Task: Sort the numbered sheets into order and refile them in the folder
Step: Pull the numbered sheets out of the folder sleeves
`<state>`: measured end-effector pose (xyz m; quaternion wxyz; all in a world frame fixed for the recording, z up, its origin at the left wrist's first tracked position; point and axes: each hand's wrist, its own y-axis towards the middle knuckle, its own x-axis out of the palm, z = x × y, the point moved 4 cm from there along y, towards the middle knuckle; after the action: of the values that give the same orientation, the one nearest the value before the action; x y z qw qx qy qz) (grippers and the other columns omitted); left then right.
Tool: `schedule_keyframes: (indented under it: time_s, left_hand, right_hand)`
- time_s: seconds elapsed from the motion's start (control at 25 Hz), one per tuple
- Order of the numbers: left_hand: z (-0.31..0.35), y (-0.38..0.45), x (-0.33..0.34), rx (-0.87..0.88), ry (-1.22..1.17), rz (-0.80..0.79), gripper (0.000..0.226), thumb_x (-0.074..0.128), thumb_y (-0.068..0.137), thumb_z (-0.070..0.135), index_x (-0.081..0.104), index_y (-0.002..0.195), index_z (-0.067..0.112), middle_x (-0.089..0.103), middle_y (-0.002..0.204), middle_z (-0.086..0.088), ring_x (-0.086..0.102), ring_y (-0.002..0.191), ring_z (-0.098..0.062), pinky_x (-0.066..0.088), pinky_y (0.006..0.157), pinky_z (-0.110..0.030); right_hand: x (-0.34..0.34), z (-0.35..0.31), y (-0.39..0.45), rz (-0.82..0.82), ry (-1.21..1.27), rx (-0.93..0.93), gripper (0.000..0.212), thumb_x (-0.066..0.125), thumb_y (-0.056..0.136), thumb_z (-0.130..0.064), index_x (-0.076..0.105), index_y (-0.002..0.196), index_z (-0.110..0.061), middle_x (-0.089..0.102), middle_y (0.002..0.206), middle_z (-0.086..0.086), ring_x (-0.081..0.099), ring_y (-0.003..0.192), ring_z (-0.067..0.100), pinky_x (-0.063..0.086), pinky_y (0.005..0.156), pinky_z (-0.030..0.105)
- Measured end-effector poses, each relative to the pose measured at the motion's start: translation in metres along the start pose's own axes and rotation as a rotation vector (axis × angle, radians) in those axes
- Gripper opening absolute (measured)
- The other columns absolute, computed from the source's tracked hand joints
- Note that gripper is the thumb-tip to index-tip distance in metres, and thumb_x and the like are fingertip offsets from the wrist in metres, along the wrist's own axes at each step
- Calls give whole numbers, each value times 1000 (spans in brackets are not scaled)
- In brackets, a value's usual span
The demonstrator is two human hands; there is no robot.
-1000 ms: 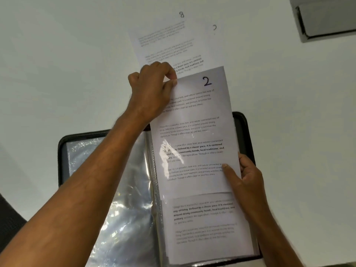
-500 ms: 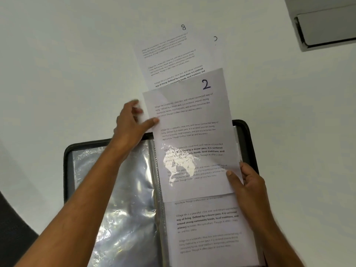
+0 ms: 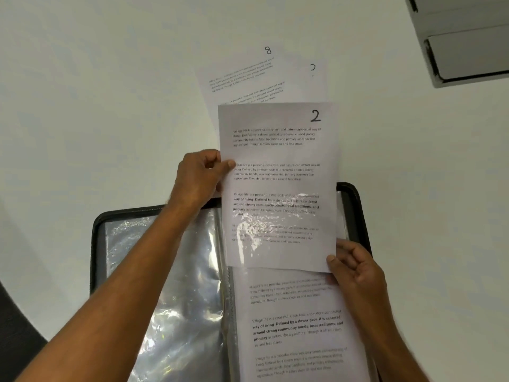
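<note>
White paper, sheet 2 (image 3: 278, 172), is halfway into the folder (image 3: 95, 260), top half sticking out beyond the far rim, lower half under a glossy plastic sleeve (image 3: 275, 232) on the right-hand page.

Head view, only cam we've got. Left hand (image 3: 197, 179) pinches sheet 2's left edge just beyond the folder's far rim, thumb on top, fingers curled under. Right hand (image 3: 355, 271) sits at the sheet's bottom right corner over the folder's right page, thumb on the paper, fingers loosely curled near the sleeve edge; whether it's grasping sheet or sleeve, can't tell for sure.

Risks, as I read it:
- Sheet looks a touch skewed vs the folder spine. Push it down like that and a corner prob catches inside the sleeve and creases.
- Another printed sheet (image 3: 297, 323) already shows in the pocket nearer the person. Sheet 2 could be doubling up in one pocket and wreck the order. Hard to say from here if it's the same pocket.
- Glare on the plastic hides the sleeve mouth, so a misfeed is easy.
- Thin sleeve could buckle if the left hand shoves while the right isn't holding it open.

Surface: plain white table (image 3: 82, 106). Beyond the folder's far rim lie sheet 8 (image 3: 248, 70) and one more sheet (image 3: 311, 78) w/ a partly cut-off number, unreadable. Far right of the folder, a grey box-like thing (image 3: 465, 51). Dark shape (image 3: 16, 323) near-left of the folder, maybe a chair. Left page of the folder is empty crinkly plastic.
</note>
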<state>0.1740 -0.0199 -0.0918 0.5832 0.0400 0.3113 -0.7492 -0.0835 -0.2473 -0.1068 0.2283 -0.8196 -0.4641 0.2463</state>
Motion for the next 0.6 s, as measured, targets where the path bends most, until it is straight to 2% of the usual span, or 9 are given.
schedule_keyframes:
  time_s: [0.08,0.16,0.24,0.32,0.44,0.52,0.6]
  left_hand:
    - [7,16,-2,14,-36,36,27,72,98,24,71,90,-2,78,90,-12,63,55,-24,57,56,-34]
    - [13,35,-9,3,-106,107,31,71,98,21,67,92,-9,78,92,-14,60,50,-21,48,47,-25]
    - [20,55,-15,-8,-145,164,31,71,99,21,65,85,-6,77,93,-15,61,50,-24,47,46,-27]
    - [26,75,-19,-14,-157,195,26,71,98,21,65,76,9,77,90,-13,63,51,-27,46,46,-28]
    - [36,98,-20,-10,-132,230,28,71,97,23,64,71,17,73,74,-5,66,53,-31,51,48,-36]
    - [39,109,-19,-10,-72,242,31,70,97,24,61,68,19,69,66,-1,65,49,-27,52,49,-38]
    - [39,114,-16,5,11,259,29,70,97,26,62,70,20,66,64,3,64,46,-21,53,53,-35]
  right_hand:
    - [0,-1,0,-9,22,2,20,67,97,-8,67,111,-23,80,96,-2,76,77,16,59,62,20]
    - [0,-1,1,-16,39,5,19,67,97,-7,68,112,-19,80,95,2,76,78,20,60,65,21]
    - [0,0,3,-20,47,10,19,66,97,-7,68,112,-17,80,96,3,77,79,23,60,66,22]
    - [-1,1,4,-19,50,20,19,66,97,-7,68,113,-16,80,95,3,77,78,23,60,65,24]
    - [0,-1,7,-26,44,35,19,66,97,-7,68,113,-17,80,94,2,77,78,23,59,71,34]
    - [1,-4,8,-30,42,41,18,66,97,-6,67,112,-17,80,94,2,77,78,23,58,73,36]
    - [1,-5,9,-34,40,47,19,65,97,-6,67,112,-17,80,94,2,77,79,23,58,74,37]
